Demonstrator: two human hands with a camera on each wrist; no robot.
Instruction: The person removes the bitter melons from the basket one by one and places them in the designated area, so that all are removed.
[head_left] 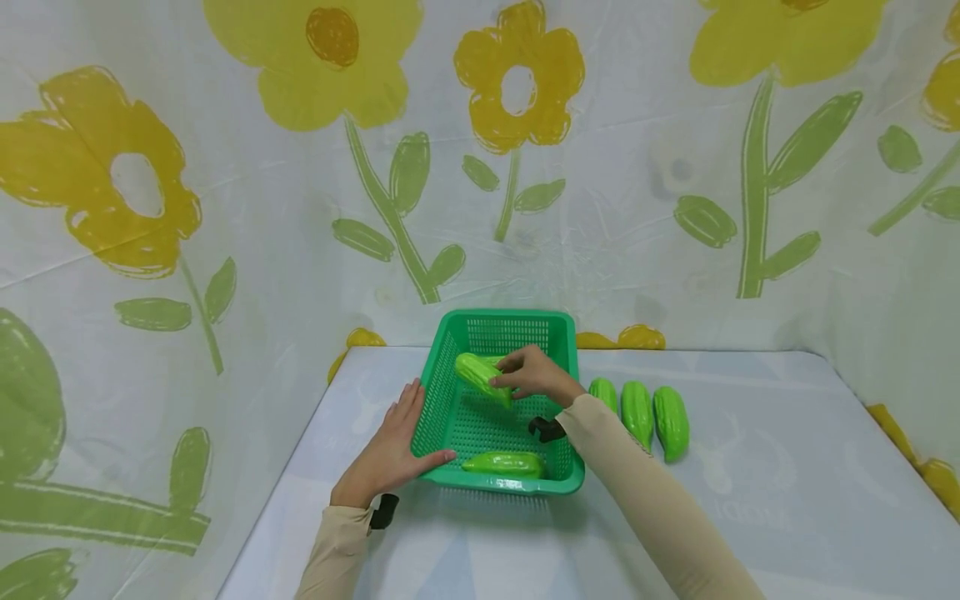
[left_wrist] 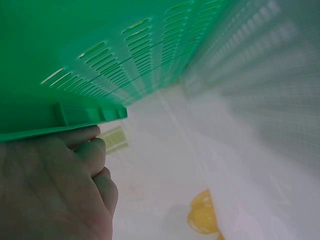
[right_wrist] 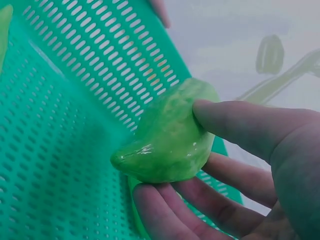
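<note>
**A green basket [head_left: 480, 482] and three green gourds [head_left: 637, 412] on a pale table [head_left: 780, 492]**

The table's whitish top spreads out under both arms, with faint blue triangles between the forearms and washed-out lettering over to the right of the right sleeve [head_left: 660, 508]. The basket stands on it just to the right of the left hand [head_left: 386, 446] and beneath the right hand [head_left: 532, 372]. Out past the right hand, on its right, the gourds lie side by side in a row, pointing away; the sleeve hides part of the one nearest the basket.
</note>
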